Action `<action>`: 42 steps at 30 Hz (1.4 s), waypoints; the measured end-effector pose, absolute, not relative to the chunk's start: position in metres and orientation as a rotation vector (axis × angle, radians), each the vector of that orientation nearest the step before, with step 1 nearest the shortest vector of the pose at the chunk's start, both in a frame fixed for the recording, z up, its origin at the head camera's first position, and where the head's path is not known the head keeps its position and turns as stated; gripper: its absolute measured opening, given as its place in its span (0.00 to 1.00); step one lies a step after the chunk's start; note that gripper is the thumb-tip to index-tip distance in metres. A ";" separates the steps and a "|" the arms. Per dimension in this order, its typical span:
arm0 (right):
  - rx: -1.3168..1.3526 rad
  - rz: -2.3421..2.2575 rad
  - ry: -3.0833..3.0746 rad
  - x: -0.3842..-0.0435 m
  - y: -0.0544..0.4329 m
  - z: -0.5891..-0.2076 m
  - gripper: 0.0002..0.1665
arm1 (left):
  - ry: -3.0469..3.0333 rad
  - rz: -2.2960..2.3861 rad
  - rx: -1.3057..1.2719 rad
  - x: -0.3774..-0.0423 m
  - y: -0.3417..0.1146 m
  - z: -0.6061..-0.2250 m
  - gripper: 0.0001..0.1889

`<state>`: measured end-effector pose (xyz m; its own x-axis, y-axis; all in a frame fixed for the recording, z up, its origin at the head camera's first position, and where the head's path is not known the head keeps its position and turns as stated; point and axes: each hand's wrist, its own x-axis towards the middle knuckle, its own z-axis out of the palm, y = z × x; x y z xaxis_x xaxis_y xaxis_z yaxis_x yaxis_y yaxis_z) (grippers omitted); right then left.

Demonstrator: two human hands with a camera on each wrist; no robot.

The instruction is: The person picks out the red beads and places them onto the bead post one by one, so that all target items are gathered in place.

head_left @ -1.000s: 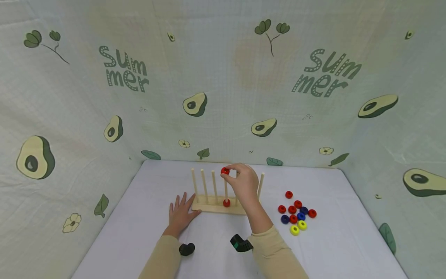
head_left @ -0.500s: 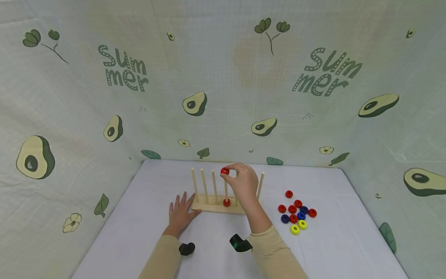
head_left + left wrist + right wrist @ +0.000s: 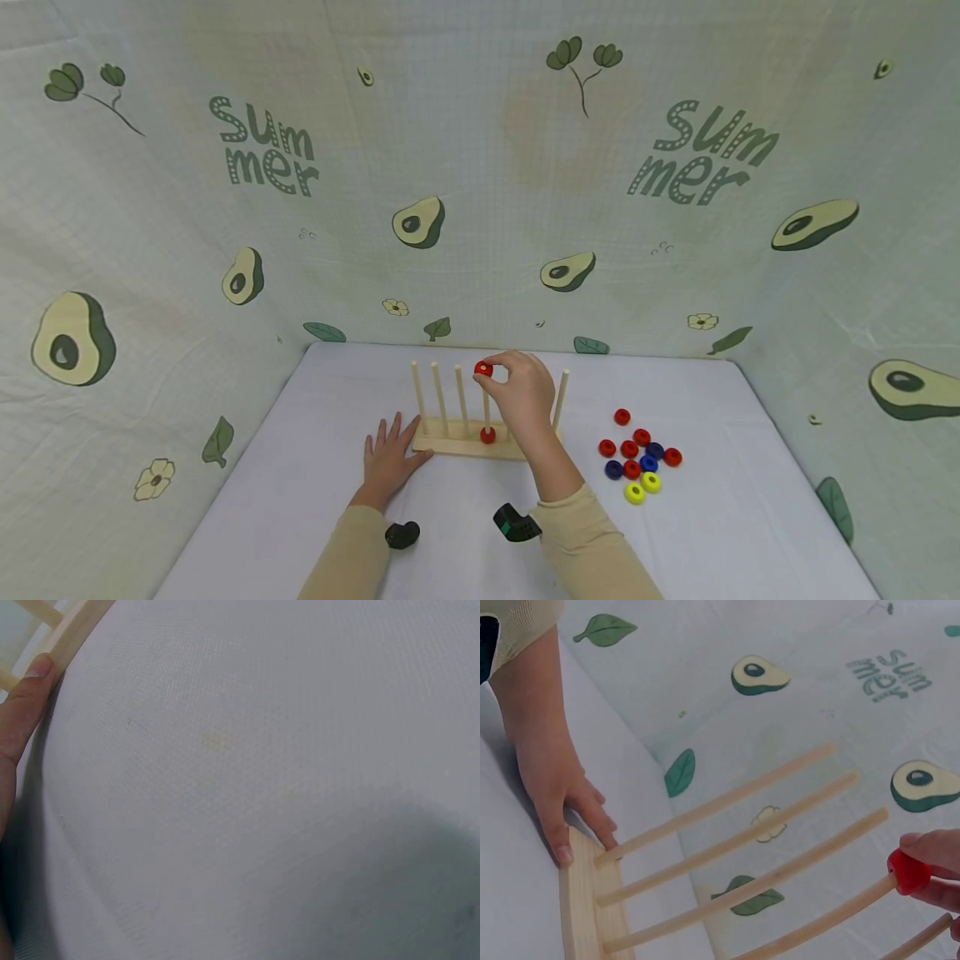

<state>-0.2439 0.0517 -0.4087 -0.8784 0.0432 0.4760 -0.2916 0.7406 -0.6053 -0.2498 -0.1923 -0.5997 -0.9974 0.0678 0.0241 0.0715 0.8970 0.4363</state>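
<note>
A wooden peg rack with several upright pegs stands on the table. My right hand pinches a red ring between thumb and fingers at the tip of the fourth peg from the left. In the right wrist view that ring sits at the peg's end. A second red ring lies at the foot of the same peg. At the rack's left end my left hand rests with spread, straight fingers. Its thumb touches the base's front edge. My right hand hides part of the rack's right side.
Right of the rack lies a loose group of rings: several red rings, dark blue rings, a brighter blue ring and two yellow rings. A printed cloth hangs behind and beside the white table.
Almost nothing differs: my right hand keeps the red ring at the peg's tip. The left hand stays at the rack's end, and the head view shifts slightly.
</note>
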 end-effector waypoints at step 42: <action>0.217 0.923 -2.454 -0.244 0.050 -0.412 0.15 | -3.039 -0.680 -0.114 -0.248 -0.190 -0.594 0.41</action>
<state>-0.2444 0.0505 -0.4119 -0.8597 0.0276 0.5101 -0.3153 0.7569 -0.5724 -0.2477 -0.1901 -0.5940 -0.9970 0.0655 0.0408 0.0766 0.9022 0.4245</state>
